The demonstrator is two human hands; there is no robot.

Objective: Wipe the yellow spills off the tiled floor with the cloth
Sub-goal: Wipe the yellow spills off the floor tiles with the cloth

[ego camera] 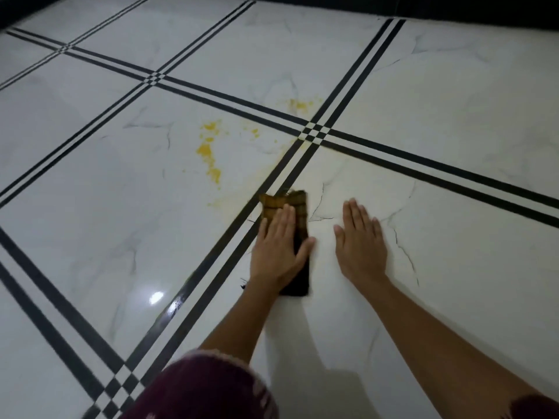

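Observation:
A folded dark cloth (299,207) with a yellow-stained far end lies on the white tiled floor (121,207), beside a double black grout line. My left hand (278,246) presses flat on the cloth, fingers straight, thumb spread to the right. My right hand (360,237) rests flat on the bare tile just right of the cloth, fingers straight. Yellow spills (208,155) streak the tile beyond and left of the cloth. A smaller yellow patch (299,104) sits farther off, past the crossing black lines. A faint yellow smear (216,203) lies close to the cloth's left.
Black double stripes cross the floor in a grid, meeting at a checkered junction (316,133). A dark edge (453,7) runs along the far side of the floor. My knee in maroon fabric (208,388) is at the bottom of the view.

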